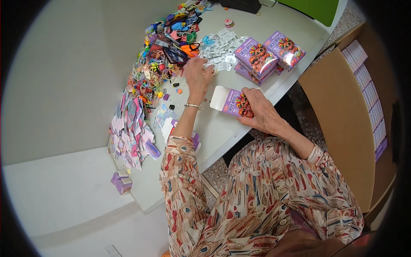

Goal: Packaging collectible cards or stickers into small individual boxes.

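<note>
My right hand (262, 112) grips a small purple box (233, 103) with a cartoon face on it, fingers closed round its right end. The box lies flat near the table's (222, 132) front edge. Its long axis runs left to right, and its open white flap points left, toward my other arm. My left hand (198, 73) reaches farther up the table. Its fingers curl down at the edge of a scatter of small clear packets (220, 48); I cannot tell whether they pinch one. A heap of colourful small toys (165, 55) lies just left of that hand. Stacked purple boxes (267, 55) sit to the right, and a cardboard carton (342, 103) stands beside the table.
</note>
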The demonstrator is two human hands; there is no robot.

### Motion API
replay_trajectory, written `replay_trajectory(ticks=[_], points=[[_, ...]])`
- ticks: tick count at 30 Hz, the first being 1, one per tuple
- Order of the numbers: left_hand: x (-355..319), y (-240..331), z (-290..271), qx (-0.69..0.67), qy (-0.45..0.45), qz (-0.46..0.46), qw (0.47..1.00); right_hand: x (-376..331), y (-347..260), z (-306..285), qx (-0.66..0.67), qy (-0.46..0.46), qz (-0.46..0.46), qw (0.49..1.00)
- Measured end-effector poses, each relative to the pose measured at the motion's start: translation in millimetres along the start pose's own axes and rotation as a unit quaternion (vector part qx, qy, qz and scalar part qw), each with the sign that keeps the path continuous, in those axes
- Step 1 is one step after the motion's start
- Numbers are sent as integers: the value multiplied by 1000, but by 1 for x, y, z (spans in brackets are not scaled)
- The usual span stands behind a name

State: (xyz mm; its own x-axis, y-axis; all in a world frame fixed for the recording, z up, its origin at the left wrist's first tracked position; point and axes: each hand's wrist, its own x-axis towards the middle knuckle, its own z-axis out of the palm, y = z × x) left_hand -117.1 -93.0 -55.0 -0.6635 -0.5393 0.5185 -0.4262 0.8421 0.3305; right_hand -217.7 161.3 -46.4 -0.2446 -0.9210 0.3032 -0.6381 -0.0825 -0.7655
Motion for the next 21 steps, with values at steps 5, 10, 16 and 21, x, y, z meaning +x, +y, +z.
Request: replay_trajectory(ticks=[5, 10, 16, 21], points=[[18, 35, 20, -2, -64, 99, 993, 2, 2, 2, 12, 17, -19, 1000], [27, 33, 25, 69, -98, 133, 984, 0, 2, 0, 25, 23, -21, 999], [25, 24, 14, -32, -18, 132, 991, 2, 3, 2, 28, 30, -32, 999], [11, 24, -43, -307, -92, -172, 932, 5, 2, -1, 42, 12, 21, 999]])
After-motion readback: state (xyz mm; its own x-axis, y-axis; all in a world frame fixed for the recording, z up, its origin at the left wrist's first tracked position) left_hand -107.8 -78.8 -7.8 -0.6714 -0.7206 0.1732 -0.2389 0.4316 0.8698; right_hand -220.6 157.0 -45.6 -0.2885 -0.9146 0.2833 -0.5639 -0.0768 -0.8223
